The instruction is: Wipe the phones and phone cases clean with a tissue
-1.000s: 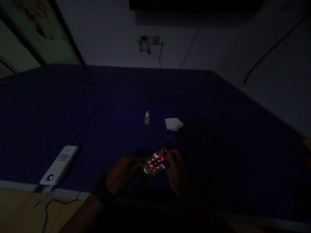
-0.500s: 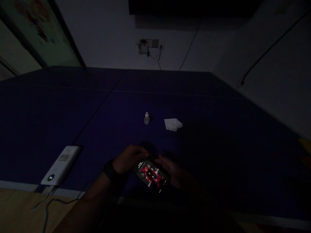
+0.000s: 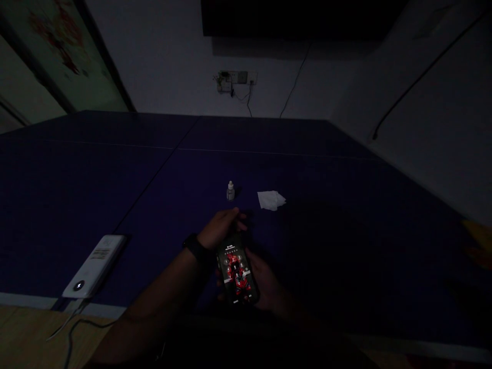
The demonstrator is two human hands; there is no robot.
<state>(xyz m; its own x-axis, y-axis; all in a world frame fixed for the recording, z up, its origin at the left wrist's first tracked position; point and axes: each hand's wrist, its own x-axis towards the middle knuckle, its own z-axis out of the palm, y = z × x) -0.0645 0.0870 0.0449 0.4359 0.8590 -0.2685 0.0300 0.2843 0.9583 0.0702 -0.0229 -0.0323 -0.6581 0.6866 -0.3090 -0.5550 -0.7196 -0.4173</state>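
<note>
A smartphone with a lit lock screen, a number keypad over a red picture, rests upright in my right hand. My right thumb lies along its right edge and fingertips show at its left edge. Just beyond the phone's top edge is my left hand, its fingers loosely bent and apart, with nothing seen in them. A dark watch is on the left wrist. Farther out on the blue table stand a small dropper bottle with a white cap and a crumpled white tissue.
A white power bank with a lit display lies at the left, a cable plugged into its near end. The dark blue table reaches the wall, where sockets and wires show. The room is dim.
The phone has turned from a slant to nearly straight toward me. My left hand has moved off its upper left corner to above its top edge, while my right hand grips it.
</note>
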